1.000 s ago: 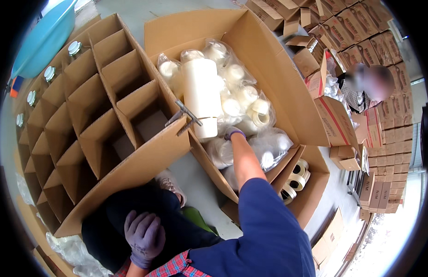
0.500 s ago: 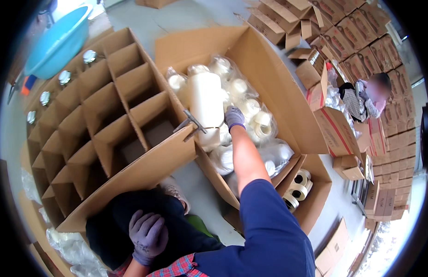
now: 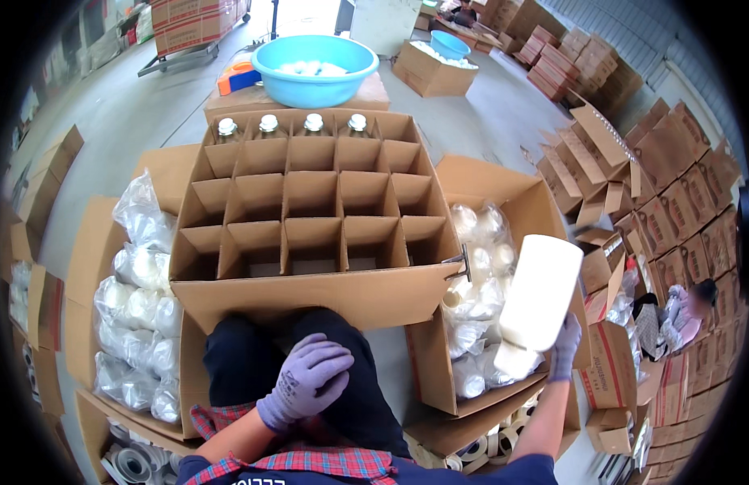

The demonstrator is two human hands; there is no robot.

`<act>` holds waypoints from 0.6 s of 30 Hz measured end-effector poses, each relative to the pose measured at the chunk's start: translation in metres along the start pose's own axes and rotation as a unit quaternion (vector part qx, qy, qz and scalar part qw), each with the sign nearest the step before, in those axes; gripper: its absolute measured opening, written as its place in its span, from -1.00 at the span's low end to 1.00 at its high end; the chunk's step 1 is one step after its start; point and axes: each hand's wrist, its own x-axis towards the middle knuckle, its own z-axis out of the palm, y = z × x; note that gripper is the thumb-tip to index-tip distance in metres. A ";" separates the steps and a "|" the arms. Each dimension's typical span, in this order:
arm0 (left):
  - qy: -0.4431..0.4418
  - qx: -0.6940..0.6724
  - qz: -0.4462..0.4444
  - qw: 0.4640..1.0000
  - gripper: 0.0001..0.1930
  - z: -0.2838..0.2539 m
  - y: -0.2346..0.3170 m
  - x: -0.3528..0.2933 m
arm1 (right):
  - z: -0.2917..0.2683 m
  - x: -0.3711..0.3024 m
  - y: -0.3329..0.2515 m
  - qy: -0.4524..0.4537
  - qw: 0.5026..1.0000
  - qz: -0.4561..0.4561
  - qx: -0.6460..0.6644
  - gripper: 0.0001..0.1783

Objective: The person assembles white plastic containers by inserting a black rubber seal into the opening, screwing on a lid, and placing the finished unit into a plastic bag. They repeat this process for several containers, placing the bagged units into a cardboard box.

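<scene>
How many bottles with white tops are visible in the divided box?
4. In the far row of the divided box, counting from the left: first bottle, second bottle, third bottle, fourth bottle. Others may be hidden deeper inside.

smooth white plastic container (image 3: 540, 283), matt cardboard divided box (image 3: 314, 295), glossy clear plastic bags (image 3: 145, 222), matt cloth gloves (image 3: 306, 381)

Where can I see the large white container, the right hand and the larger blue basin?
White container (image 3: 542, 291): head view, middle of its side.
Right hand (image 3: 565, 348): head view, middle of the glove.
Larger blue basin (image 3: 315, 93): head view, its front outer wall.
</scene>
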 end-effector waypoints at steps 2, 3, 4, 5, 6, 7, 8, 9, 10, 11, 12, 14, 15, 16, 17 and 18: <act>0.027 -0.012 -0.006 1.000 -0.54 -0.021 0.008 0.013 | -0.027 -0.033 -0.070 -0.056 0.990 -0.018 0.124 -0.83; 0.051 -0.012 -0.014 0.999 -0.47 -0.028 0.012 0.020 | -0.018 -0.055 -0.112 -0.079 0.979 -0.025 0.187 -0.81; 0.056 -0.040 -0.017 0.997 -0.29 -0.032 0.007 0.022 | -0.014 -0.072 -0.133 -0.120 0.967 -0.022 0.225 -0.79; 0.092 -0.021 -0.019 0.995 -0.18 -0.039 0.010 0.030 | -0.006 -0.087 -0.153 -0.162 0.951 -0.020 0.262 -0.76; 0.139 -0.070 -0.018 0.988 -0.13 -0.046 0.008 0.037 | 0.018 -0.107 -0.175 -0.221 0.938 -0.111 0.241 -0.74; 0.188 -0.117 -0.018 0.975 -0.07 -0.056 0.007 0.042 | 0.043 -0.128 -0.200 -0.279 0.909 -0.209 0.229 -0.71; 0.235 -0.292 -0.033 0.927 -0.05 -0.058 0.009 0.045 | 0.068 -0.150 -0.223 -0.327 0.869 -0.296 0.224 -0.67; 0.268 -0.462 -0.043 0.844 -0.02 -0.060 0.013 0.052 | 0.097 -0.172 -0.228 -0.360 0.842 -0.315 0.248 -0.65; 0.201 -0.411 -0.111 0.882 -0.16 -0.074 -0.003 0.040 | 0.109 -0.175 -0.234 -0.435 0.806 -0.369 0.158 -0.65; 0.123 -0.186 -0.046 0.974 -0.48 -0.093 -0.026 0.035 | 0.125 -0.172 -0.242 -0.508 0.749 -0.419 0.077 -0.65; 0.099 -0.061 -0.008 0.993 -0.73 -0.094 -0.027 0.034 | 0.137 -0.156 -0.254 -0.463 0.771 -0.424 0.103 -0.68; 0.083 0.023 -0.057 0.995 -0.75 -0.075 -0.022 0.012 | 0.181 -0.104 -0.298 -0.355 0.799 -0.444 0.196 -0.72; 0.127 0.056 -0.044 0.989 -0.76 -0.062 -0.028 0.005 | 0.205 -0.078 -0.320 -0.297 0.813 -0.467 0.180 -0.73; 0.134 0.041 -0.049 0.989 -0.76 -0.061 -0.032 0.003 | 0.236 -0.054 -0.343 -0.259 0.847 -0.432 0.168 -0.73; 0.141 0.028 -0.054 0.988 -0.76 -0.064 -0.036 0.003 | 0.268 -0.031 -0.364 -0.231 0.874 -0.410 0.119 -0.69; 0.130 -0.005 -0.042 0.991 -0.79 -0.063 -0.036 0.004 | 0.306 0.008 -0.359 -0.163 0.873 -0.455 0.057 -0.56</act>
